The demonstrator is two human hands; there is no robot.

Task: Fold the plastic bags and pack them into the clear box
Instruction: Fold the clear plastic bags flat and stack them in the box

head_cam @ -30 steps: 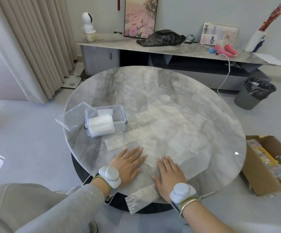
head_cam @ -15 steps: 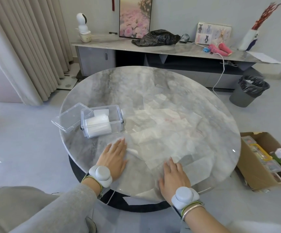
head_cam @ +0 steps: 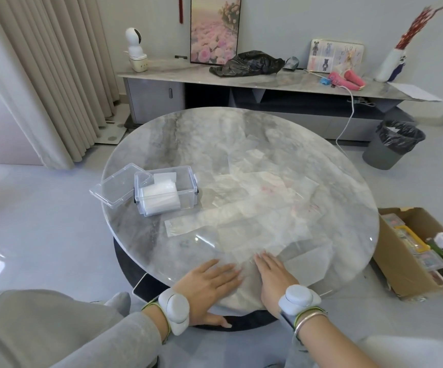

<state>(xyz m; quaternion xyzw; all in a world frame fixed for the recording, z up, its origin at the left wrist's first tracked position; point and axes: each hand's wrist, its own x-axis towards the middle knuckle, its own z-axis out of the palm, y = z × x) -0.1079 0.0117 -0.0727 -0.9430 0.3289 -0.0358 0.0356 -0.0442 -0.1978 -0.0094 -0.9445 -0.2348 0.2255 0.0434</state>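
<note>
Flatly, the left hand [head_cam: 209, 285] lies palm down at the near edge of the round grey marble tabletop [head_cam: 175, 134]. Its fingers are straight and held close together, and its thumb hangs below the rim. The right hand [head_cam: 276, 274] lies just beside it, also palm down with straight fingers, pressing on a large translucent plastic bag [head_cam: 308, 258] spread at the near edge. The left fingertips reach this bag's border, though whether they rest on the film or on bare stone cannot be told. Each wrist carries a rounded white band device [head_cam: 174, 306], and a grey sleeve [head_cam: 95, 338] covers the left forearm.

Beyond the hands, more flat translucent plastic bags [head_cam: 255, 216] overlap one another across the middle and right of the tabletop. A narrow one juts out to the left, towards the box.

The clear rectangular plastic box [head_cam: 188, 200] stands open on the left part of the tabletop, well apart from both hands. A stack of folded white bags [head_cam: 159, 197] sits inside it. Its clear lid [head_cam: 114, 188] lies at the box's left side, touching it and overhanging the table's rim.

On the floor to the right stands an open brown cardboard carton [head_cam: 401, 261]. Further back is a grey bin with a black liner [head_cam: 393, 147]. A long grey sideboard [head_cam: 156, 102] against the wall holds a crumpled black bag [head_cam: 247, 63] and a small white camera [head_cam: 135, 49].
</note>
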